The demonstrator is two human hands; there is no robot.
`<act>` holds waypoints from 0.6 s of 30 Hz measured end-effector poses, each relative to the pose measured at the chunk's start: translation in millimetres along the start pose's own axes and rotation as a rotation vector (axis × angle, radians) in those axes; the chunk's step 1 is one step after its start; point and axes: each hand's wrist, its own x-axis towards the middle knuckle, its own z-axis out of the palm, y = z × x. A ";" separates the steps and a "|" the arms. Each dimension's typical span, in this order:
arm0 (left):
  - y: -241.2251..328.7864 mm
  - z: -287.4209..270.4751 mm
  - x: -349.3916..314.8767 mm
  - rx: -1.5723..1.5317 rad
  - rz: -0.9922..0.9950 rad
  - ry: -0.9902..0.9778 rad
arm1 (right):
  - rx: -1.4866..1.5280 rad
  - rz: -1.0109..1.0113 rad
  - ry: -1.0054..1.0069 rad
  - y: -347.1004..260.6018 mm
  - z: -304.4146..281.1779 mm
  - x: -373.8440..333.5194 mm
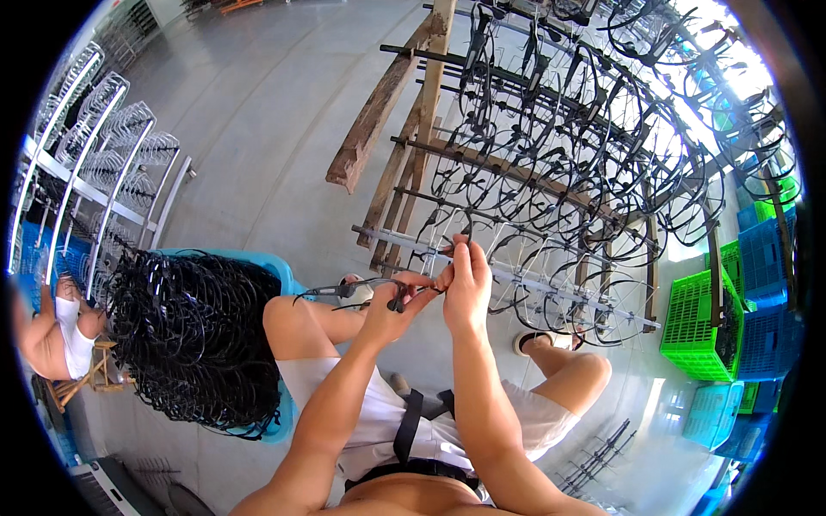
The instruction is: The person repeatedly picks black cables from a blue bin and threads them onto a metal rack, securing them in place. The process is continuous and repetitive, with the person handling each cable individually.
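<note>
My left hand (397, 301) grips a black wire frame part (344, 291) whose thin arms stick out to the left over my knee. My right hand (466, 288) is raised beside it, fingers pinched on a small piece at a light metal bar (551, 288) of the rack in front of me. The two hands touch at the fingertips. The wooden rack (430, 95) carries rows of black looped frames (559, 155) hanging from its rods.
A blue tub (280, 273) heaped with black frames (194, 331) stands at my left. Another person (52, 331) sits at the far left by racks of pale frames (103, 146). Green crates (699, 322) and blue crates (766, 292) are stacked at the right.
</note>
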 end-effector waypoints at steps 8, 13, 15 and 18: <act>3.5 4.4 -1.9 -0.243 -0.097 -0.016 | 0.160 0.076 -0.031 -0.8 -5.6 -11.8; -3.4 4.2 -3.6 -0.239 -0.092 0.023 | 0.283 0.105 -0.073 -5.1 -5.1 -6.1; -5.5 7.0 -3.6 -0.205 -0.095 0.061 | 0.288 0.111 -0.093 -5.6 -6.7 -4.7; -3.5 14.9 -3.3 -0.235 -0.069 0.096 | 0.259 0.101 -0.125 -3.0 -10.8 -3.3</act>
